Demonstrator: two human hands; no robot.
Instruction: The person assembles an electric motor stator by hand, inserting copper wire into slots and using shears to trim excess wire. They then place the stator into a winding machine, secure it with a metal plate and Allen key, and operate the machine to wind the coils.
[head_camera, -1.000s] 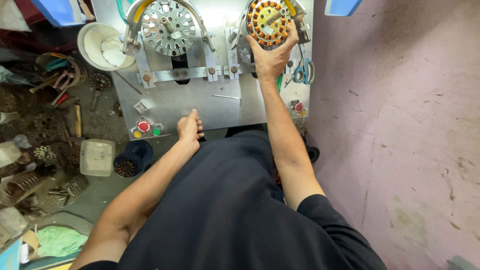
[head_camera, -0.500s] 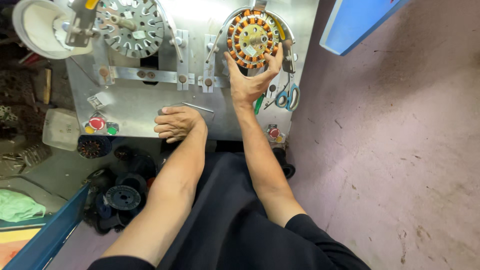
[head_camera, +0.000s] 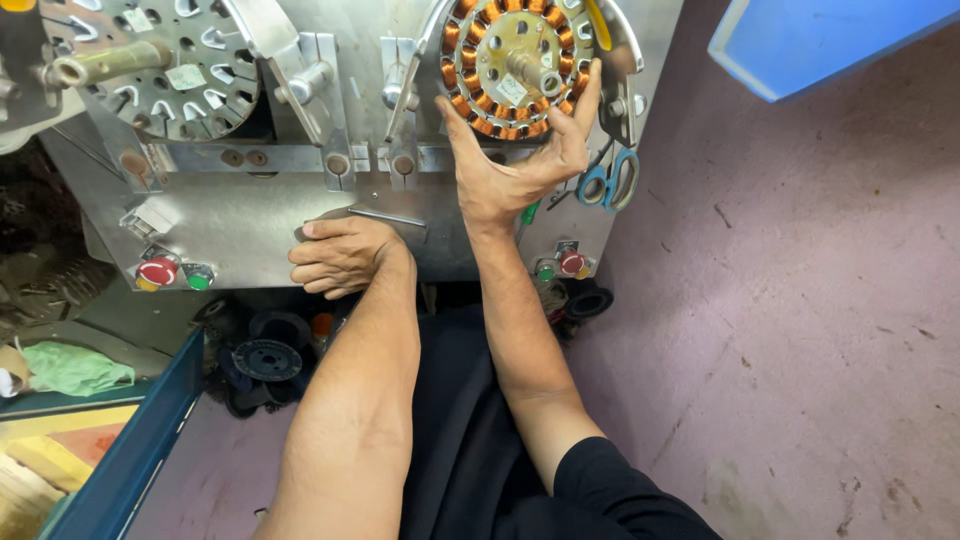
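Note:
A round stator with copper coils (head_camera: 500, 45) sits on the right spindle of a grey metal winding machine (head_camera: 240, 215). My right hand (head_camera: 520, 160) reaches up to it, fingers spread around its lower rim and thumb on its right edge. My left hand (head_camera: 340, 255) rests curled on the machine's front plate, fingertips near a thin metal rod (head_camera: 385, 217); whether they touch the rod is unclear. A bare stator core (head_camera: 190, 60) with empty slots sits on the left spindle.
Blue-handled scissors (head_camera: 608, 182) hang at the machine's right side. Red and green buttons (head_camera: 170, 273) sit at lower left, another pair (head_camera: 560, 265) at lower right. Black spools (head_camera: 265, 355) lie below. A blue bin edge (head_camera: 130, 440) is at left.
The view has closed in on the machine. My left hand slid from the plate's edge up onto the plate by the rod. My right hand stays on the wound stator's rim.

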